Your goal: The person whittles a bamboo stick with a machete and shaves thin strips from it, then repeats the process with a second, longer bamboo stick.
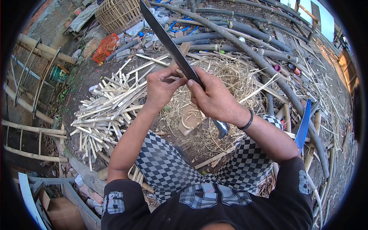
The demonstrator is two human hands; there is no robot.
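Both hands (191, 94) around long blade (165, 36); tip up-left, away

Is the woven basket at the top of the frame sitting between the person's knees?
No. The woven basket sits far off at the top, beyond the pile of split bamboo strips; between the knees lie only shavings.

Bare dirt ground (82, 82), heap of split bamboo strips (109, 111), long bamboo poles (245, 38), seemingly dry shavings (230, 76)

Woven basket (117, 15), orange crate (105, 46), blue saw (303, 128).
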